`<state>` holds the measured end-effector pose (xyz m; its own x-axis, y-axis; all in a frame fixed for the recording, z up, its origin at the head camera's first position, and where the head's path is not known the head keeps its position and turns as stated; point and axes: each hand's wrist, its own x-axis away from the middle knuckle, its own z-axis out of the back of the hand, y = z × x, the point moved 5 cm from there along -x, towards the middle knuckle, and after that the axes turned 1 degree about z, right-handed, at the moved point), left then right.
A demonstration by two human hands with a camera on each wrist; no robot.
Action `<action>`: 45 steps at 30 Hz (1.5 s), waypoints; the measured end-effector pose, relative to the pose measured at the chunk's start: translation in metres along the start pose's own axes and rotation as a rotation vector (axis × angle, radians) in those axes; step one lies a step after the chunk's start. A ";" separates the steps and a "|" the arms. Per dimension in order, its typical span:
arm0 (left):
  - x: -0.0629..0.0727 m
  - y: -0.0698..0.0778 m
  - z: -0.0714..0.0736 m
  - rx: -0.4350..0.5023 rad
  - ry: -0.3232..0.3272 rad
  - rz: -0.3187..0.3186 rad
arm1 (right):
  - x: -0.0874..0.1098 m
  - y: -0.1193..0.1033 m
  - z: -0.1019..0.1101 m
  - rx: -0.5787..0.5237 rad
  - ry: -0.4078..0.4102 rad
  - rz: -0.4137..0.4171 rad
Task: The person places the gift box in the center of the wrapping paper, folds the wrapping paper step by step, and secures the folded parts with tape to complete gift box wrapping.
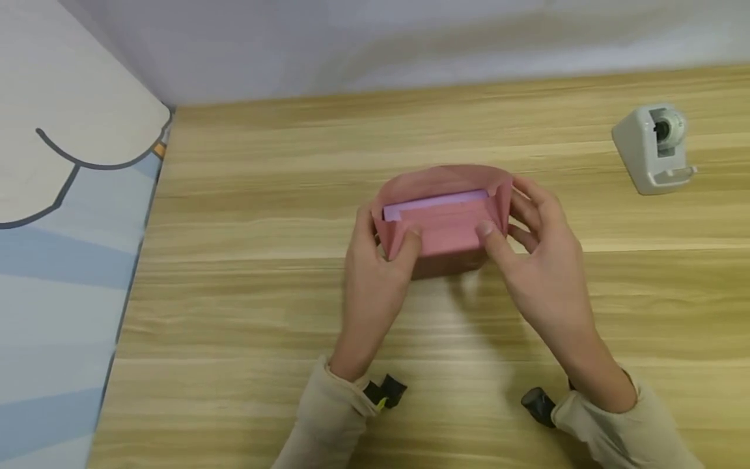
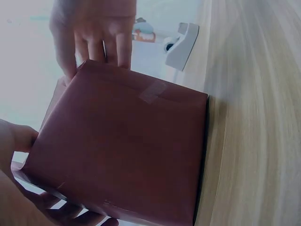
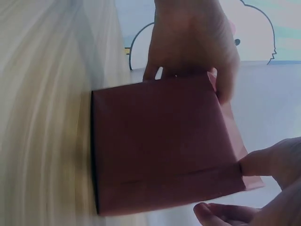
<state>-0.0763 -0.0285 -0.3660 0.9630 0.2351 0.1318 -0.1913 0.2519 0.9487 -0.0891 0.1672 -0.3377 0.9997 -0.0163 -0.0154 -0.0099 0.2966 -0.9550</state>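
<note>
A box in pink wrapping paper [image 1: 448, 225] stands upright on the table, its upper end partly unwrapped. A strip of the lilac box [image 1: 436, 206] shows between the raised far flap and the near flap folded over it. The left hand [image 1: 375, 280] grips the left side, its thumb pressing the near flap. On the opposite side the right hand [image 1: 545, 267] holds the box, thumb on the same flap and fingers along the right side flap. In the left wrist view, a piece of clear tape [image 2: 153, 91] lies across a paper seam.
A white tape dispenser [image 1: 650, 150] with a roll in it stands on the wooden table [image 1: 252, 312] at the back right. Behind the table rises a pale wall [image 1: 410, 45]. A printed cartoon panel [image 1: 64, 273] borders the left edge.
</note>
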 end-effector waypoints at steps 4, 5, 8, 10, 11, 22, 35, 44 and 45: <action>-0.001 -0.001 -0.003 0.013 -0.011 0.005 | -0.001 0.005 -0.006 0.051 -0.021 0.001; -0.001 -0.002 -0.004 0.022 -0.012 0.005 | -0.001 0.004 -0.006 0.070 -0.008 0.015; -0.002 -0.003 -0.007 0.043 -0.011 0.018 | 0.000 0.002 -0.006 0.117 0.027 0.049; -0.003 -0.004 -0.008 0.065 -0.006 0.027 | 0.001 0.001 -0.006 0.129 0.039 0.050; -0.004 -0.004 -0.009 0.076 -0.006 0.034 | 0.001 0.000 -0.006 0.135 0.044 0.049; -0.012 0.001 -0.009 0.184 -0.018 -0.018 | 0.007 -0.003 -0.012 0.113 0.123 0.050; -0.015 -0.002 -0.009 0.230 0.000 -0.046 | 0.011 -0.006 -0.014 0.221 0.288 0.320; -0.014 -0.001 -0.008 0.239 -0.001 -0.056 | 0.018 -0.015 -0.024 0.417 0.350 0.539; -0.014 -0.001 -0.008 0.234 0.001 -0.056 | 0.019 -0.016 -0.024 0.426 0.345 0.546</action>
<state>-0.0912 -0.0249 -0.3709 0.9707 0.2279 0.0767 -0.0880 0.0398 0.9953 -0.0707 0.1389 -0.3299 0.7919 -0.0384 -0.6095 -0.4208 0.6890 -0.5901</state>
